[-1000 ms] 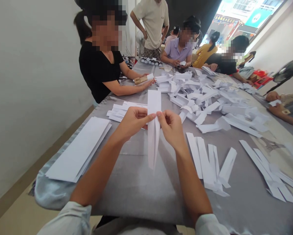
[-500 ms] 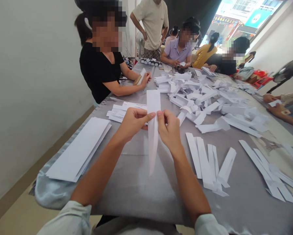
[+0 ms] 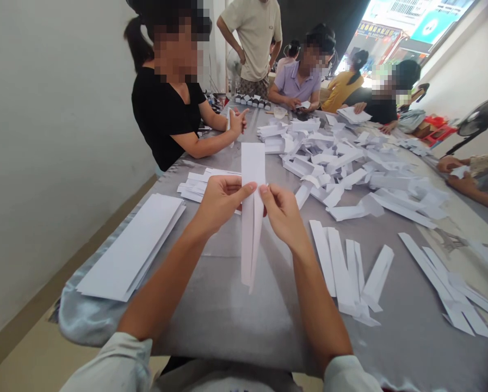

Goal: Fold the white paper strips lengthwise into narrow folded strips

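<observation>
Both my hands hold one long white paper strip [image 3: 252, 163] upright above the grey table [image 3: 227, 305]. My left hand [image 3: 219, 201] pinches its left edge with thumb and fingers. My right hand [image 3: 282, 215] pinches the right edge at the same height. The lower half of the strip is folded lengthwise and hangs down between my wrists to a point. The upper half is still flat.
A stack of flat white sheets [image 3: 133, 247] lies at my left. Folded strips [image 3: 350, 272] lie at my right, with more strips [image 3: 448, 283] further right. A big heap of folded paper [image 3: 350, 163] fills the table's middle. Several people sit around it; a fan [image 3: 480, 117] stands far right.
The strip's lower halves have closed together a little and it sits slightly higher in my fingers. The person in black has raised a hand with a strip.
</observation>
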The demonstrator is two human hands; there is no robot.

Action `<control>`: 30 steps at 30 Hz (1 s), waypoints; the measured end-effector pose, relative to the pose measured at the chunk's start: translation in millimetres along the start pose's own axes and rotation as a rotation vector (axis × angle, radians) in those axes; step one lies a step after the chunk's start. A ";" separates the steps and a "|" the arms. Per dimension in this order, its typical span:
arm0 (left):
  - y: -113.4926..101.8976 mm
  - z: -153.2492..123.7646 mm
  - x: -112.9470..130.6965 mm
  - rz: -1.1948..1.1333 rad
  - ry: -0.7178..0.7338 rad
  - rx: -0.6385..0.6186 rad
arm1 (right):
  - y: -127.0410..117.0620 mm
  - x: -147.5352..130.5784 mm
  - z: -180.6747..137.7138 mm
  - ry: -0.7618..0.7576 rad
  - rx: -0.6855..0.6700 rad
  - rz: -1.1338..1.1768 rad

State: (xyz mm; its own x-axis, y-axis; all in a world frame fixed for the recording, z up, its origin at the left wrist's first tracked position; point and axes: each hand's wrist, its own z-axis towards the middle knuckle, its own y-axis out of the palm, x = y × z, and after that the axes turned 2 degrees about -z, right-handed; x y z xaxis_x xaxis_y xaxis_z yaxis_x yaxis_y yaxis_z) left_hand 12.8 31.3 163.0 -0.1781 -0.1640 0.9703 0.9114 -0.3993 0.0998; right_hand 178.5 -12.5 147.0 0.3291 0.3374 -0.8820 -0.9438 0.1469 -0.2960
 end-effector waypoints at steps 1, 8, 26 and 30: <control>0.1 0.1 -0.7 -0.001 0.004 0.008 | 0.1 -0.3 -0.1 -0.005 0.016 -0.001; -3.7 -0.8 4.9 0.069 -0.065 -0.047 | 4.4 -2.4 -0.8 -0.051 0.101 -0.063; -6.0 -1.4 8.6 0.060 -0.097 0.006 | -1.9 -5.1 -1.6 -0.002 0.023 -0.080; -5.0 -3.0 12.7 0.077 -0.118 -0.024 | -2.4 -6.7 -1.9 -0.007 0.025 -0.108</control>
State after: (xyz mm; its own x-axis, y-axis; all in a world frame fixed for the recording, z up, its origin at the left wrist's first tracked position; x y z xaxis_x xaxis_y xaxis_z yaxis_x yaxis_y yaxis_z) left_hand 4.9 28.5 174.1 -0.0613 -0.0881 0.9942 0.9113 -0.4113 0.0197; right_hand 178.5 -16.9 152.9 0.4291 0.3244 -0.8430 -0.9018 0.2058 -0.3799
